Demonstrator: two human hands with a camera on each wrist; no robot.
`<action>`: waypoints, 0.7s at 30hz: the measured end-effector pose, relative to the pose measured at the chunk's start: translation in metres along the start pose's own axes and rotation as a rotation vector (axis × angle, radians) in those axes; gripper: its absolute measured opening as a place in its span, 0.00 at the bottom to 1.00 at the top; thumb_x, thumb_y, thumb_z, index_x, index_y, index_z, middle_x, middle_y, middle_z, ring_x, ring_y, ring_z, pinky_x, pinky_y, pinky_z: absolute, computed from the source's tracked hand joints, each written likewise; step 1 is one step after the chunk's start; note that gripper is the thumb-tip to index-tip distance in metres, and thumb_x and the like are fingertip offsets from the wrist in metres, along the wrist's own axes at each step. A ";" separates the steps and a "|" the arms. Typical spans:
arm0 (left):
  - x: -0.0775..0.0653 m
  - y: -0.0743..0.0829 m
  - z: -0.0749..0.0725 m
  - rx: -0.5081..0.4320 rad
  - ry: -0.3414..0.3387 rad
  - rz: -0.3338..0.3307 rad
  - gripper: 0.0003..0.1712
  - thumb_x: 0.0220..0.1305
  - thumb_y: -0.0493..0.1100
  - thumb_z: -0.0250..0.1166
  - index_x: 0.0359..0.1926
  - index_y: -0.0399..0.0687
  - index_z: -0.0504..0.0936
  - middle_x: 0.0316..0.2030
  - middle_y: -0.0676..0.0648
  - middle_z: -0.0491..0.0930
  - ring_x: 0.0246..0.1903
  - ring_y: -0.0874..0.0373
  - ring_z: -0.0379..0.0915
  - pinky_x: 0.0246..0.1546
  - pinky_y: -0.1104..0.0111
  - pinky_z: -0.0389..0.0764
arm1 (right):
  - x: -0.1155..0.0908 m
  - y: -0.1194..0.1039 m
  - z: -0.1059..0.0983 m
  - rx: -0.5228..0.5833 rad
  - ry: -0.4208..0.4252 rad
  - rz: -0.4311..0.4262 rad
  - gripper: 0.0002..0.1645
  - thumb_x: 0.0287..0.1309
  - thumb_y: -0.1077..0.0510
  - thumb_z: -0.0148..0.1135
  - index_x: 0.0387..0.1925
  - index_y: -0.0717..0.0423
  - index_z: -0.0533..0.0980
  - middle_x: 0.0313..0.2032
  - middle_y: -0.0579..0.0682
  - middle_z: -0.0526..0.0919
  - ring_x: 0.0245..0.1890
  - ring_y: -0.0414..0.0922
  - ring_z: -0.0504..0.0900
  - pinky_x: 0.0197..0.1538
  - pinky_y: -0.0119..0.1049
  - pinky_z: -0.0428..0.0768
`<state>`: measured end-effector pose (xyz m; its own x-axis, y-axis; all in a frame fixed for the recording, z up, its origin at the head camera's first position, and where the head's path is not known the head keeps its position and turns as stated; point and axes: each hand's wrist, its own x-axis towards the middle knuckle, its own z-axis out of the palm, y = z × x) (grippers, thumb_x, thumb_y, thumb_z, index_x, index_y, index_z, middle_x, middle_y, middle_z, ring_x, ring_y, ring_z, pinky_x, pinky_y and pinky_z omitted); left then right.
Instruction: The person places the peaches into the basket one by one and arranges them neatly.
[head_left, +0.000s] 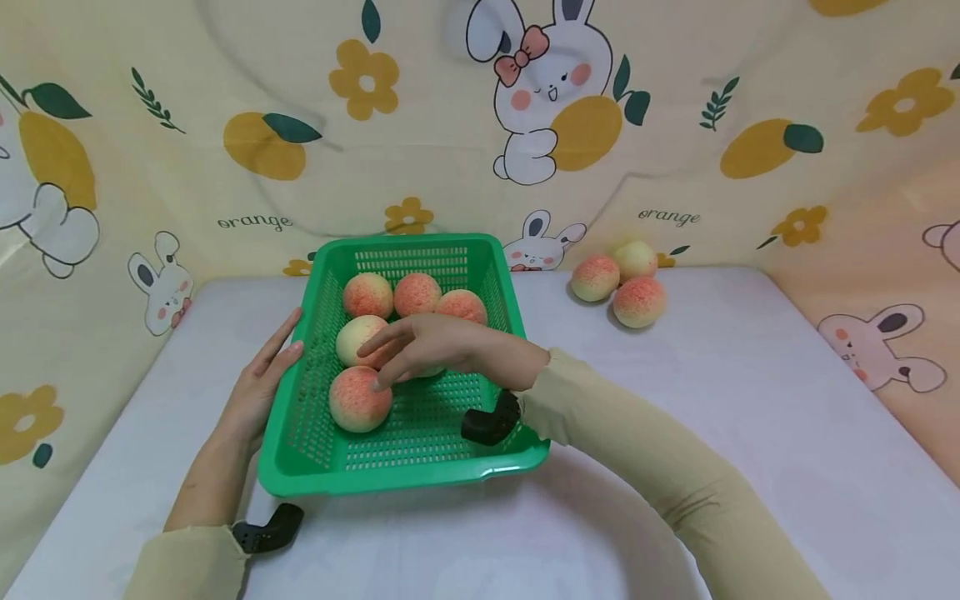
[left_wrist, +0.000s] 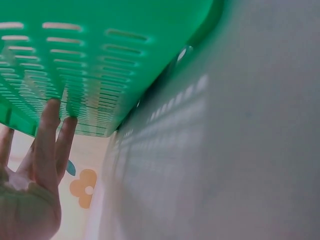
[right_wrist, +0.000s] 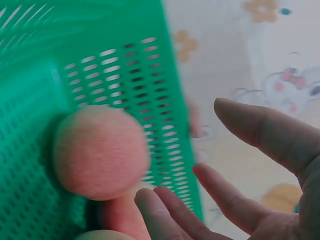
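A green plastic basket [head_left: 450, 475] with slotted walls stands on the table, several peaches inside it. My left hand [head_left: 258, 387] lies along the outside of its left wall; the left wrist view shows straight fingers [left_wrist: 47, 135] against the slots. Over the basket's middle reaches my right hand [head_left: 431, 343], its fingers spread and loosely bent. It is nearest to the front-left peach [head_left: 360, 400] and partly covers the pale peach [head_left: 358, 337] behind that one. In the right wrist view, nothing is between the thumb and fingers, and a peach [right_wrist: 102, 152] sits in the basket corner.
Three more peaches, one of them a reddish peach [head_left: 640, 302], cluster at the table's back right, outside the basket. A white cloth [head_left: 675, 400] covers the table. Behind it hangs a printed curtain [head_left: 450, 183] with rabbits and oranges.
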<state>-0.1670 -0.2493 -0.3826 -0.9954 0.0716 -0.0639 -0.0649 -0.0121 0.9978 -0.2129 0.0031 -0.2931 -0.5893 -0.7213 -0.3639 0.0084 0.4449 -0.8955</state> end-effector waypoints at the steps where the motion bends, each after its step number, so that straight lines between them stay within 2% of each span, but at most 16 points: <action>1: -0.001 0.000 0.000 -0.005 0.001 0.002 0.32 0.72 0.56 0.52 0.72 0.76 0.53 0.76 0.52 0.41 0.50 0.74 0.69 0.42 0.77 0.80 | -0.004 -0.002 -0.002 0.002 -0.001 -0.017 0.31 0.54 0.63 0.68 0.61 0.58 0.72 0.58 0.56 0.77 0.51 0.41 0.77 0.57 0.38 0.77; 5: -0.001 0.000 0.000 -0.034 -0.006 0.012 0.32 0.72 0.55 0.52 0.73 0.75 0.53 0.76 0.52 0.41 0.49 0.74 0.72 0.42 0.76 0.81 | -0.021 -0.006 -0.013 0.016 0.035 -0.075 0.30 0.55 0.61 0.68 0.60 0.57 0.73 0.58 0.55 0.77 0.56 0.42 0.76 0.57 0.35 0.76; 9: 0.000 0.000 0.000 -0.047 -0.005 0.009 0.32 0.72 0.54 0.52 0.73 0.75 0.52 0.76 0.52 0.40 0.49 0.74 0.72 0.42 0.76 0.81 | -0.036 -0.006 -0.024 0.025 0.069 -0.111 0.27 0.56 0.61 0.66 0.59 0.56 0.75 0.58 0.55 0.77 0.59 0.44 0.74 0.58 0.36 0.74; 14: -0.001 0.000 0.001 -0.052 -0.007 0.001 0.32 0.72 0.55 0.51 0.73 0.76 0.52 0.76 0.53 0.40 0.49 0.75 0.72 0.42 0.76 0.81 | -0.045 0.002 -0.034 0.048 0.080 -0.113 0.27 0.60 0.62 0.61 0.61 0.59 0.72 0.61 0.59 0.74 0.59 0.46 0.74 0.59 0.42 0.74; 21: -0.001 0.000 0.000 -0.061 -0.009 0.003 0.32 0.73 0.54 0.51 0.73 0.75 0.51 0.76 0.53 0.39 0.49 0.75 0.72 0.42 0.76 0.81 | -0.054 0.019 -0.047 0.094 0.111 -0.129 0.28 0.62 0.62 0.59 0.64 0.62 0.68 0.61 0.61 0.73 0.58 0.48 0.75 0.60 0.44 0.75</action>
<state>-0.1655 -0.2489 -0.3828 -0.9950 0.0802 -0.0602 -0.0661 -0.0729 0.9951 -0.2187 0.0756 -0.2783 -0.6758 -0.7038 -0.2190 -0.0003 0.2974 -0.9548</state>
